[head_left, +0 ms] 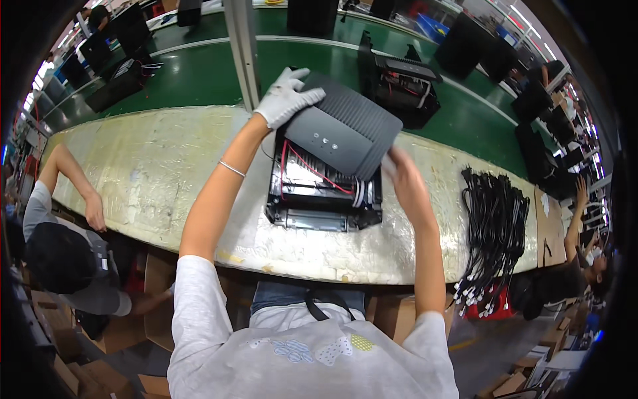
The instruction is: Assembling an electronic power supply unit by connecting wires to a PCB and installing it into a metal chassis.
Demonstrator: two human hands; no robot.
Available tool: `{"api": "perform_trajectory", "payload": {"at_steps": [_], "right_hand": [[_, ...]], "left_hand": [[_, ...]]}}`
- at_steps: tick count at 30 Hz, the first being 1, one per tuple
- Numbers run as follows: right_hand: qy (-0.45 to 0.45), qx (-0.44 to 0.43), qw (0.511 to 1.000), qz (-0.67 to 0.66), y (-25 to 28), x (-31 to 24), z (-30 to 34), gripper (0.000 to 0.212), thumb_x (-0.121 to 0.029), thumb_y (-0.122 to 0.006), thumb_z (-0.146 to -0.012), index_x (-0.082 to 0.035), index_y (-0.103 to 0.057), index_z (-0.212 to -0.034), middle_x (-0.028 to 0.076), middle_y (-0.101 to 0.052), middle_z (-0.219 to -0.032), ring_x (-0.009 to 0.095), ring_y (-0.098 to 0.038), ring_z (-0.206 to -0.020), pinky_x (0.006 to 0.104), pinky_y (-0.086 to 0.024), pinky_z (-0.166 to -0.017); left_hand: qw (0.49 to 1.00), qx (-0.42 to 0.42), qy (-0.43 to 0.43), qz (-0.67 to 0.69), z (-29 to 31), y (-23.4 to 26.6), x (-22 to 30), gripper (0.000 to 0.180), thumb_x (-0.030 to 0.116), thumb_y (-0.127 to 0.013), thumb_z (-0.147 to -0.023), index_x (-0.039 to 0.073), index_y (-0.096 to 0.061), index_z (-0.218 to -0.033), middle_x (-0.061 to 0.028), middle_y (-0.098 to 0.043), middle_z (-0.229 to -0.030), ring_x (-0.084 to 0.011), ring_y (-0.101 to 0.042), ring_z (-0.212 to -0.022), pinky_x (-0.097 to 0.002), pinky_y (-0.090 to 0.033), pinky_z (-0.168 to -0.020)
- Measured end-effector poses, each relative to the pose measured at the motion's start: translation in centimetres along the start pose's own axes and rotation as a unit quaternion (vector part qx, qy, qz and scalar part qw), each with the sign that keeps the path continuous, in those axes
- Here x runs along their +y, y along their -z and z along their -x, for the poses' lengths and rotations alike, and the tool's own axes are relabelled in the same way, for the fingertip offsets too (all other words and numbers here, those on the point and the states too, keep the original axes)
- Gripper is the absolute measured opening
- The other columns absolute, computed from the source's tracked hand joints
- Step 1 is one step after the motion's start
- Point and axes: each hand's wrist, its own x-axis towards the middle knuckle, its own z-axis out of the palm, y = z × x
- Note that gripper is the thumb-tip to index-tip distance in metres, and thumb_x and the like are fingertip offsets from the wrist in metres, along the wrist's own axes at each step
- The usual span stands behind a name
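Observation:
My left hand, in a white glove, grips the upper left edge of a dark ribbed plastic cover, its fingers over the top. The cover sits at a tilt above an open black appliance housing, hiding its far part. Red wires and metal parts show inside the housing. My bare right hand is at the cover's lower right edge. It is blurred and its fingertips are partly hidden, so its grip is unclear.
A bundle of black cables lies on the worktable to the right. Beyond runs a green conveyor carrying another open black unit. A metal post stands ahead. Co-workers sit at left and right.

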Motion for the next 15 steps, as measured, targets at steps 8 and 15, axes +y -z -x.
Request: {"api": "perform_trajectory", "payload": {"at_steps": [8,15], "right_hand": [[0.168,-0.024,0.969,0.179,-4.4,-5.7,3.2,0.058,-0.013,-0.064,-0.09,-0.001,-0.039,-0.14,0.019,-0.033,-0.152,0.032,-0.027,-0.143,0.0429,-0.025,-0.114],[0.133,-0.082,0.933,0.325,-3.3,0.5,14.4,0.037,0.002,-0.069,-0.072,-0.015,-0.074,-0.104,0.022,-0.031,-0.15,0.04,-0.032,-0.137,0.0478,-0.043,-0.099]], "left_hand": [[0.949,0.184,-0.1,0.234,14.0,2.8,10.6,0.034,0.016,-0.074,-0.074,-0.002,-0.063,-0.1,-0.0184,-0.051,-0.138,-0.0318,-0.042,-0.134,-0.0368,-0.032,-0.111],[0.927,0.19,-0.228,-0.229,32.4,-1.5,1.3,0.037,0.023,-0.081,-0.067,0.026,-0.067,-0.102,-0.0153,-0.047,-0.13,-0.0476,-0.036,-0.129,-0.06,-0.032,-0.105]]}}
